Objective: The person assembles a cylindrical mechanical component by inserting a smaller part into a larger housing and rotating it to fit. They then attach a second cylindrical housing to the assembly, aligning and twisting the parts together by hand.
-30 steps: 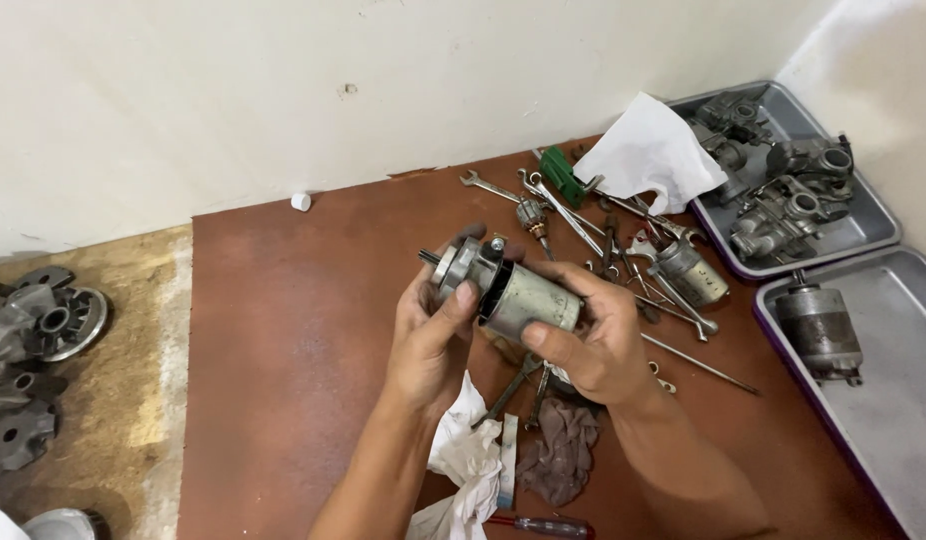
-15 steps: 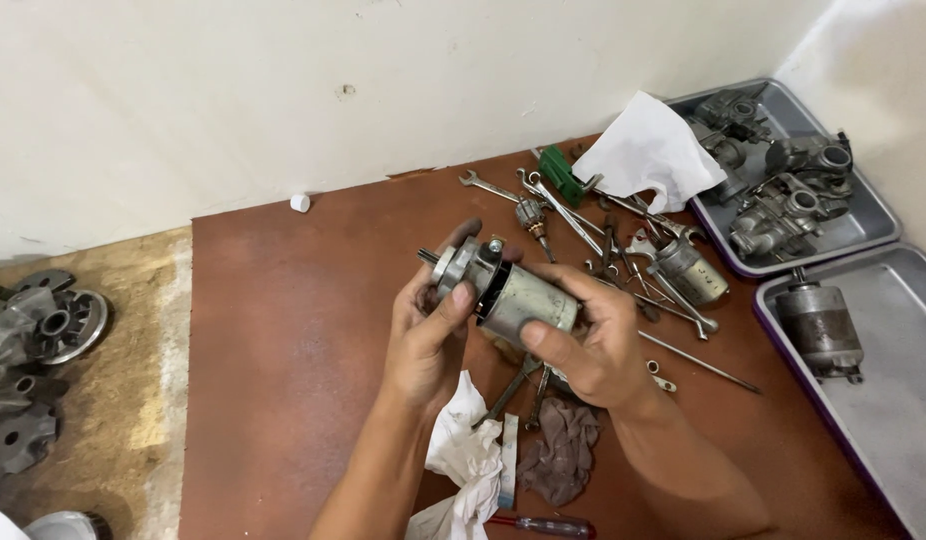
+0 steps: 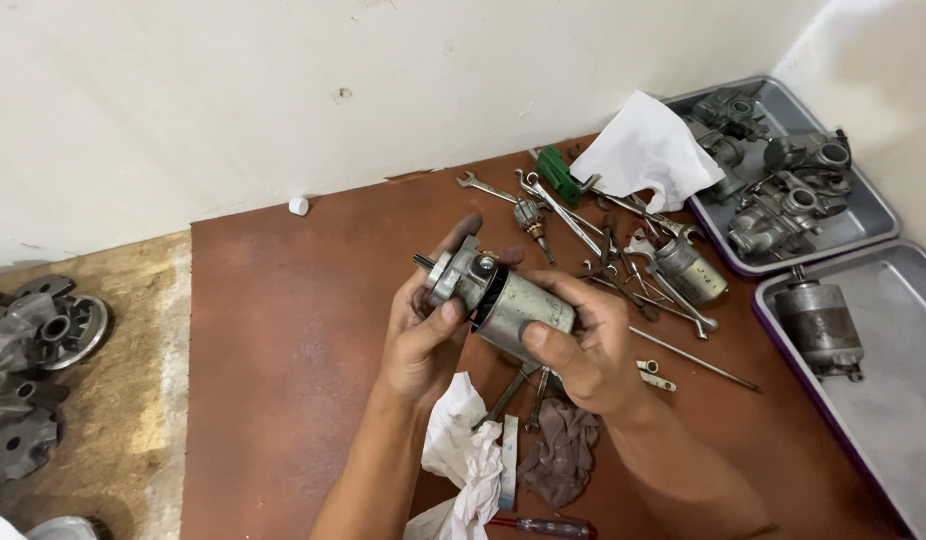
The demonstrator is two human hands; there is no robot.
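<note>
Both hands hold a small starter motor (image 3: 498,298) in the air above the brown tabletop (image 3: 283,330), with the rest of the scene laid out around it. The left hand (image 3: 423,335) wraps its fingers around the cast end cover with the short shaft stub, thumb pressed on the cover's side; the right hand (image 3: 583,345) closes around the smooth cylindrical housing, fingers curled over the top and thumb underneath. A dark seam shows between cover and housing, so the step in hand looks like working the end cover against the body, either parting or seating it; which of the two cannot be told. The next move would call for a firm, straight pull or push along the motor's axis, with the housing kept from twisting. Behind the motor lie scattered wrenches (image 3: 543,200), a green-handled tool (image 3: 558,172) and a second small motor (image 3: 688,270). Further behind it, a crumpled white paper (image 3: 648,145) overlaps a grey tray of carburettor parts (image 3: 783,190). To the motor's right another tray (image 3: 903,400) holds a cylindrical motor body (image 3: 821,325). Below the motor lie a white rag (image 3: 463,450) and a brownish cloth (image 3: 563,455).
</note>
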